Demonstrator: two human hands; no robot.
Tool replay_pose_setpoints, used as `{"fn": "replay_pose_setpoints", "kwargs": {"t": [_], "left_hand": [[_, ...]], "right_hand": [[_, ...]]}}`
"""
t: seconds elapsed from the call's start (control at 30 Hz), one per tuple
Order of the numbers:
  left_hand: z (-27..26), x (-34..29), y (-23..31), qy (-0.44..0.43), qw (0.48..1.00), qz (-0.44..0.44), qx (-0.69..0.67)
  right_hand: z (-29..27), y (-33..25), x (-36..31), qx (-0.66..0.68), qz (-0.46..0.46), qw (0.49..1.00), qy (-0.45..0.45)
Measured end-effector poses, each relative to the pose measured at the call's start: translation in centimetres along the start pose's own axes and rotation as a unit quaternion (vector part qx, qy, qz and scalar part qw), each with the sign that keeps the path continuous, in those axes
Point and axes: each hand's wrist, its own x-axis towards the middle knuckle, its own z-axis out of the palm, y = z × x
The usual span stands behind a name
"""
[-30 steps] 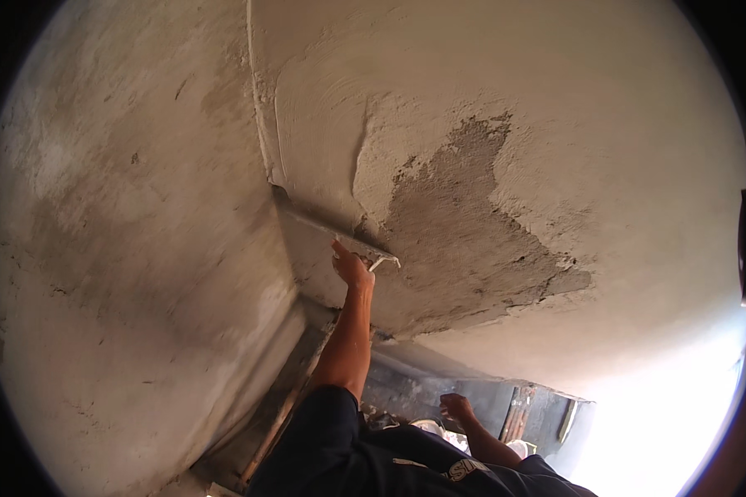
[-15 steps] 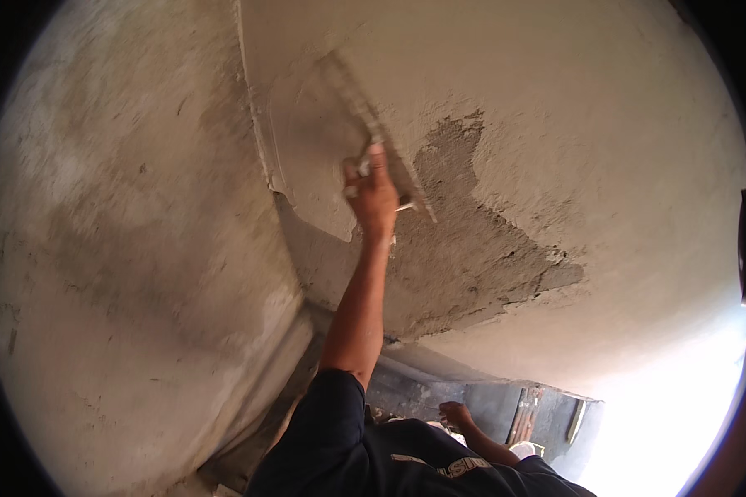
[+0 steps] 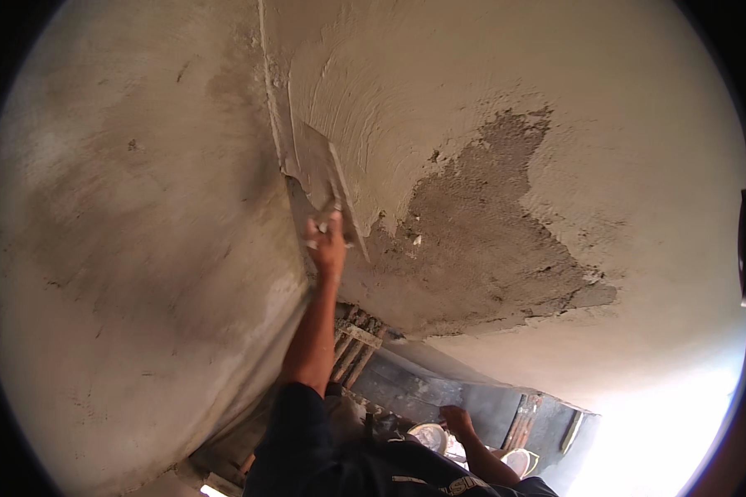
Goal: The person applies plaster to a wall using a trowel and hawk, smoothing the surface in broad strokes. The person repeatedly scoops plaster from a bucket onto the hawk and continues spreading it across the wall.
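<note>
Flat, rectangular trowel (image 3: 320,162) nearer corner (image 3: 273,112)

I see the trowel (image 3: 317,157) in the left hand (image 3: 327,242), between the left wall (image 3: 141,248) and the patch (image 3: 481,224); buckets (image 3: 429,434) flank the right forearm (image 3: 483,455) lower down.

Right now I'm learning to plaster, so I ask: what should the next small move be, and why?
Probably draw the trowel in the left hand lightly over the ridges up and right of it: raised streaks show there, while the plaster at far right looks smoother.
</note>
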Motion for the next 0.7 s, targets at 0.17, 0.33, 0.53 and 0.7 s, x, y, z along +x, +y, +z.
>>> {"fn": "replay_pose_setpoints", "kwargs": {"t": [0.17, 0.33, 0.53, 0.7], "left_hand": [[-1.8, 11.1, -2.3, -0.029, 0.993, 0.095, 0.067], [-2.3, 17.8, 4.6, 0.017, 0.980, 0.122, 0.156], [-3.1, 16.9, -3.4, 0.028, 0.947, 0.197, 0.253], [-4.8, 11.5, -11.1, -0.114, 0.949, 0.054, 0.288]], "right_hand": [[3.7, 3.4, -0.9, 0.244, 0.282, 0.928, 0.009], [4.6, 2.0, 0.3, 0.149, 0.210, 0.966, -0.038], [5.7, 2.7, 4.9, -0.023, -0.031, 0.999, -0.011], [7.1, 3.8, 6.9, -0.038, -0.071, 0.997, -0.009]]}}
